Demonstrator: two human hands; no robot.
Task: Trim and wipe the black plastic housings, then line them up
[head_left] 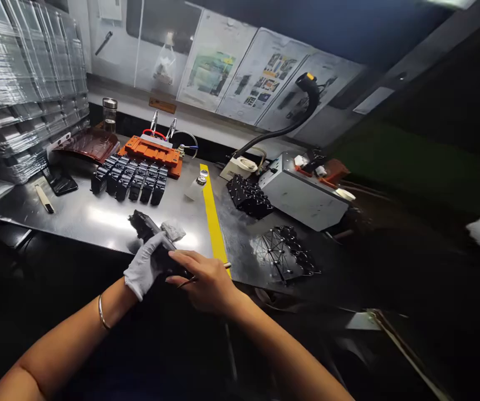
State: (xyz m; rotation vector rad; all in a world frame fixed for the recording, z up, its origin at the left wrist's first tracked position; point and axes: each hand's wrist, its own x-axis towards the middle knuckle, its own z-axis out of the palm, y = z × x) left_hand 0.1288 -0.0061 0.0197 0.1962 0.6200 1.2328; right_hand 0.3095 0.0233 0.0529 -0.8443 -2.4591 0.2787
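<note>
My left hand [146,264], in a white glove, is closed around a black moulded plastic part [142,223], tilted above the table's front edge. My bare right hand [210,281] grips a thin stick-like tool [187,282] whose pale end pokes out behind the fingers; its exact kind is unclear. The right fingers touch or nearly touch the near end of the black part, and my hands hide much of that area. Just beyond the part lies a crumpled whitish cloth or wad [173,230]. Several black parts [129,178] stand in a row farther back.
An orange fixture [152,150] sits behind the row. Stacked clear trays [27,83] rise at left, near a utility knife [44,197]. Yellow tape [212,217] crosses the metal table. On the right are black lattice parts [282,253], a grey box [307,192] and a gooseneck lamp [282,128].
</note>
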